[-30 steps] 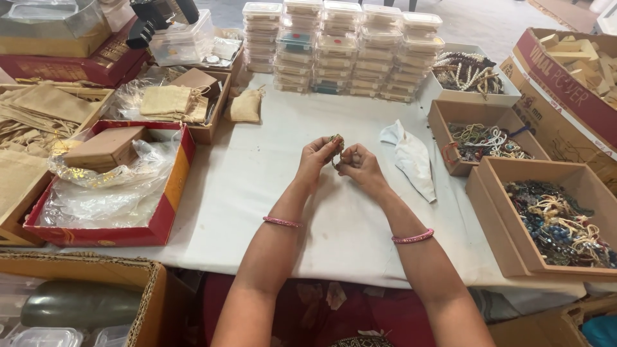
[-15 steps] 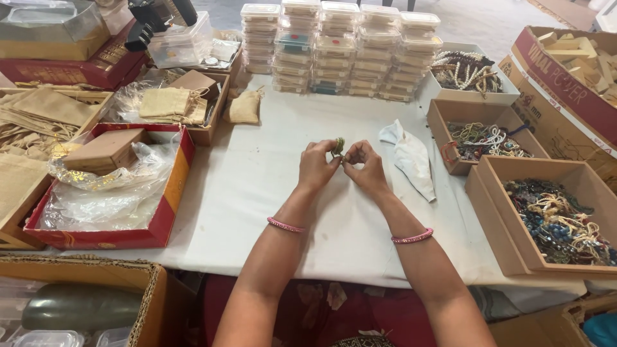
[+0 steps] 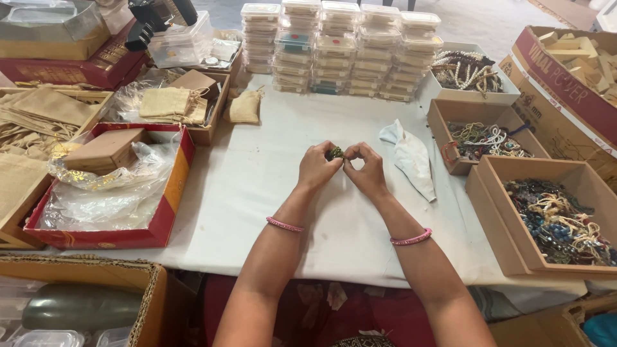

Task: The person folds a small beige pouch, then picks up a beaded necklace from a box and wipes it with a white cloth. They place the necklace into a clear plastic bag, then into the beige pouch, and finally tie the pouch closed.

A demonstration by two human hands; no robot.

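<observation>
Head cam: both hands meet over the middle of the white table (image 3: 257,186). Left hand (image 3: 317,167) and right hand (image 3: 366,168) each pinch the same little dark green beaded piece (image 3: 335,153) between fingertips, just above the cloth. White pouch (image 3: 411,157) lies right beside them.

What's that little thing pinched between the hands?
A small bunched-up greenish beaded piece, pinched from both sides by the fingertips of the left hand and right hand. Which part cannot be told.
</observation>
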